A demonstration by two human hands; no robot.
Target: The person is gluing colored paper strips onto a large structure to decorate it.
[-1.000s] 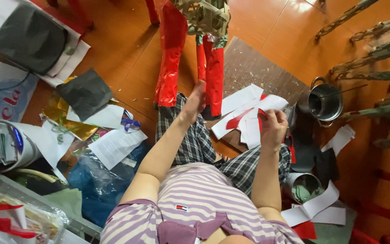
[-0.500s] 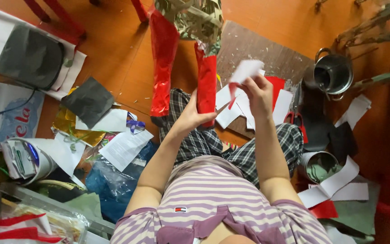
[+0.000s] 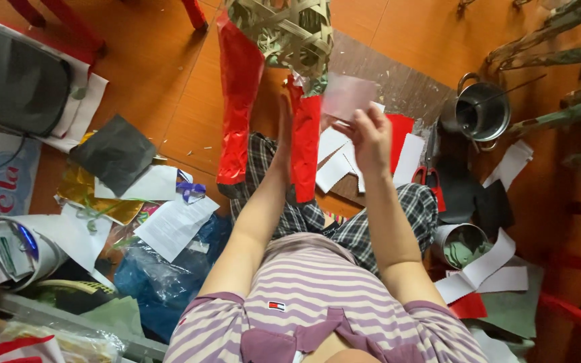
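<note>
Orange tiled floor [image 3: 169, 101] littered with paper scraps, and we're up at the woven bamboo frame [image 3: 287, 30] now. Our right hand [image 3: 371, 138] has lifted the pale paper piece [image 3: 347, 94], grip pinched on its lower edge, up from the lap. Left hand [image 3: 284, 128] has flattened, fingers straight, against the red paper leg [image 3: 304, 148].

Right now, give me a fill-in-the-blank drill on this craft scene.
1. The right hand holds a pale sheet of ____.
2. The left hand presses a strip coloured ____.
3. The strips hang from a woven ____ frame.
4. The metal pot stands on the ____.

Missing: paper; red; bamboo; floor
</note>
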